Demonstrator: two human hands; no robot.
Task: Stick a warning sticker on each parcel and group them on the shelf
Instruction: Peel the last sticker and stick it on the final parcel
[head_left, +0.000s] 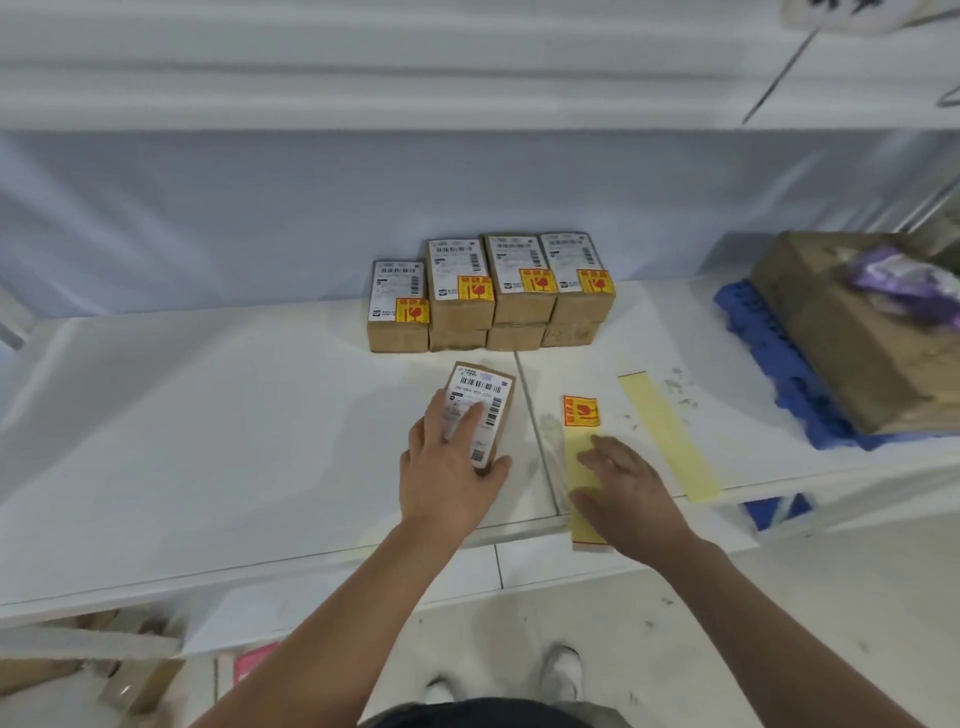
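A small cardboard parcel with a white shipping label lies on the white shelf. My left hand lies on top of it, fingers across the label and thumb against its near right edge. No red sticker shows on this parcel. My right hand rests flat on a yellow backing strip that carries one red and yellow warning sticker at its far end. Behind, several stickered parcels stand grouped in stacks against the back wall.
A second, bare yellow backing strip lies to the right. At the far right a large brown carton with purple wrapping sits on a blue pallet. An upper shelf runs overhead. More boxes stand under the shelf at lower left.
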